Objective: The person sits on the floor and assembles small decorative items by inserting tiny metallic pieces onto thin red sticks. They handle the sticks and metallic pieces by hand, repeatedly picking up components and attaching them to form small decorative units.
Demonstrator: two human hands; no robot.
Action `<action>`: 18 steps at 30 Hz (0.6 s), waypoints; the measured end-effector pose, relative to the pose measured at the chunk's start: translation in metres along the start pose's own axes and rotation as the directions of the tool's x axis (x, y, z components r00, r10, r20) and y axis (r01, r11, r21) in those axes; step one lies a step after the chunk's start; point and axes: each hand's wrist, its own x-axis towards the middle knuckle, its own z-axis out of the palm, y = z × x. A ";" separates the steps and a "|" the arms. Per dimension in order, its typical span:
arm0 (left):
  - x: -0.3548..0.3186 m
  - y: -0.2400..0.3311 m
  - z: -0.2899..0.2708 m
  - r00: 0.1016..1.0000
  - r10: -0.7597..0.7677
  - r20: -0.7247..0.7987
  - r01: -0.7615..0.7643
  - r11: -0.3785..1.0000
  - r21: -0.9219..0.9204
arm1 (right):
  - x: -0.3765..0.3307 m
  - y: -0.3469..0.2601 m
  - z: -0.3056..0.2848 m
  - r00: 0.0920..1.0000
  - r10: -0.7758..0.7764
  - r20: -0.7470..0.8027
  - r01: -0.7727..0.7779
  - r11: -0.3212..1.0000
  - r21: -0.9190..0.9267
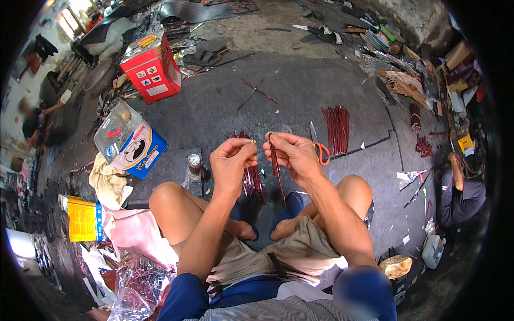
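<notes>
Where the dark mat (pixel 300 80) reaches toward its left edge, a clear-and-blue tub (pixel 140 152) stands tilted-looking in the curved view, with a red box (pixel 152 75) beyond it toward the far left corner. A small jar (pixel 194 165) is just beside the person's left knee. Next comes the left hand (pixel 231 160), its thumb and forefinger pressed together; something small and pale glints at the tips, but I cannot tell what it is. A bundle of dark red strips (pixel 254 184) lies on the mat below and partly behind this hand, and two crossed strips (pixel 255 92) lie farther off, toward the far edge. To the right of the left fingers, near but apart, a dark red strip (pixel 280 184) hangs from the right hand (pixel 295 156), whose thumb and forefinger are clamped on its upper end. Its long axis runs down toward the near edge, so the left hand faces it from the side while the right hand has it. Just beyond lie orange-handled scissors (pixel 323 153), then a second bundle (pixel 335 131) toward the right edge.
</notes>
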 end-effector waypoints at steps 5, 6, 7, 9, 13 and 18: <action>0.001 0.002 0.002 0.999 -0.014 0.037 0.013 1.000 0.021 | 0.000 0.000 -0.002 0.999 0.018 0.029 -0.018 1.000 0.006; -0.001 0.003 0.003 0.999 -0.024 0.041 0.023 0.999 0.029 | -0.001 -0.001 -0.001 0.999 0.024 0.044 -0.024 1.000 0.007; -0.002 0.004 0.004 0.998 -0.035 0.045 0.033 0.999 0.038 | -0.002 -0.003 0.000 0.998 0.028 0.060 -0.029 1.000 0.009; -0.006 0.002 0.002 0.994 -0.041 0.104 0.032 0.996 0.089 | -0.004 -0.001 0.003 1.000 0.012 -0.008 -0.012 1.000 0.001; -0.011 -0.006 0.002 0.952 -0.040 0.304 0.006 0.993 0.114 | -0.002 0.001 0.005 0.987 -0.133 -0.086 0.126 0.989 -0.077; -0.016 -0.016 0.004 0.956 -0.113 0.272 0.096 0.992 0.076 | -0.002 0.004 0.009 0.977 -0.193 -0.086 0.187 0.979 -0.079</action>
